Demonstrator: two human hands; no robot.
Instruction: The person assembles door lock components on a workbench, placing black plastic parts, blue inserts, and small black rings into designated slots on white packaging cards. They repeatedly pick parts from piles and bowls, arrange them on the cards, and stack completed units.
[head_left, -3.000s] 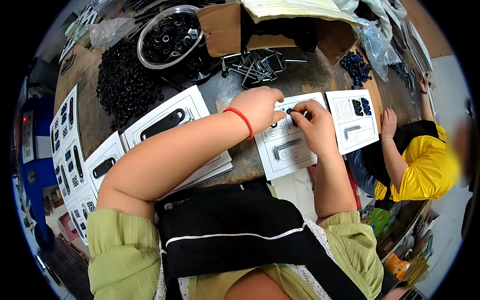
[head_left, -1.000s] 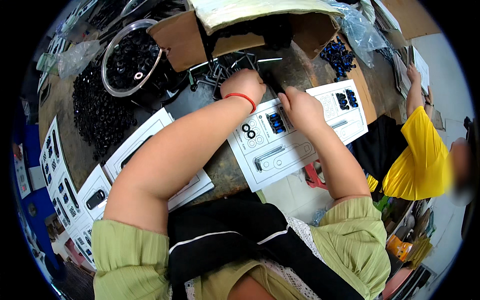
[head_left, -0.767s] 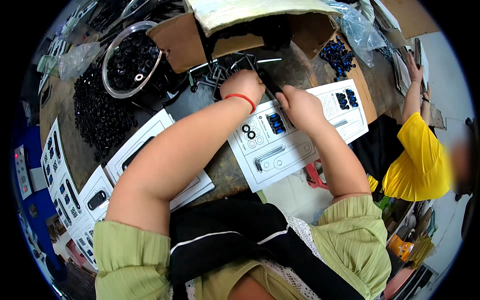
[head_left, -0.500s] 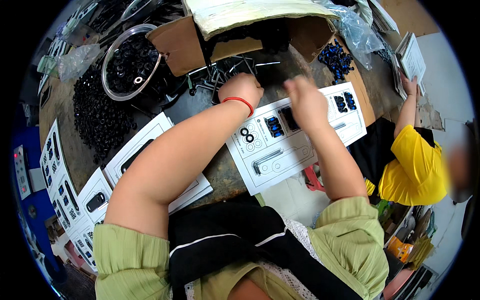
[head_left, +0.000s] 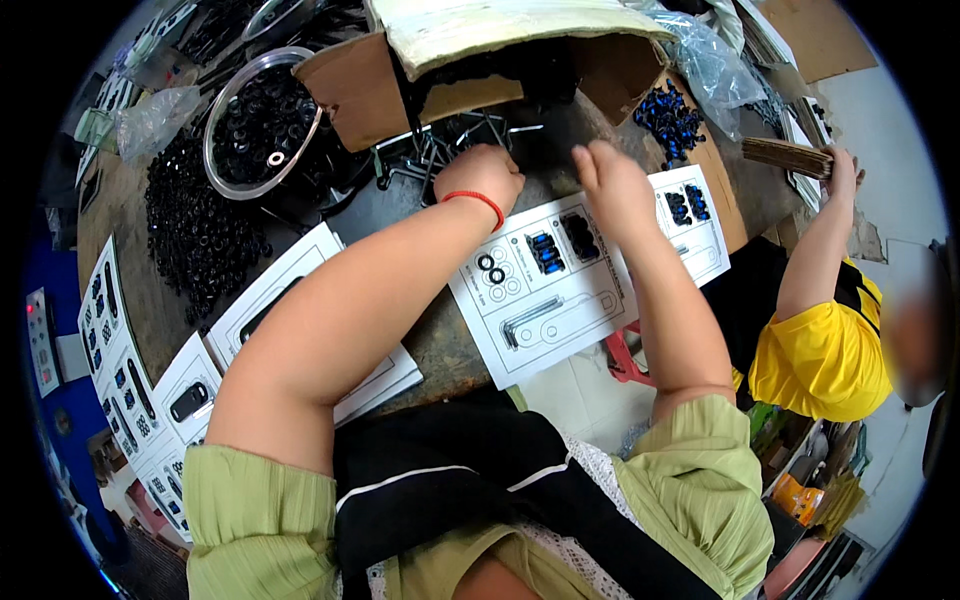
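My left hand (head_left: pixel 480 177), a red cord round its wrist, is curled at the near edge of a heap of L-shaped hex keys (head_left: pixel 430 158). Its fingertips are hidden from view. Over the upper part of a white printed card (head_left: pixel 585 345) my right hand (head_left: pixel 614 190) is closed, thumb up; anything in its fingers is too small to make out. On the card sit two black rings (head_left: pixel 491 269), a group of blue-and-black bolts (head_left: pixel 546 254), dark small parts (head_left: pixel 580 238), hex keys (head_left: pixel 532 322) and more bolts (head_left: pixel 688 205) at the right.
A cardboard box (head_left: pixel 350 95) of black parts stands behind my hands. Left are a clear tub (head_left: pixel 212 150) of black rings, loose black rings (head_left: pixel 195 230) and more printed cards (head_left: pixel 125 385). Blue bolts (head_left: pixel 670 122) lie right. A yellow-sleeved person (head_left: pixel 820 350) holds a brown stack (head_left: pixel 785 155).
My right hand has shifted slightly right, uncovering more of the dark parts on the card. My left hand stays nearly in place. The other person's arm has moved, now with a brown stack.
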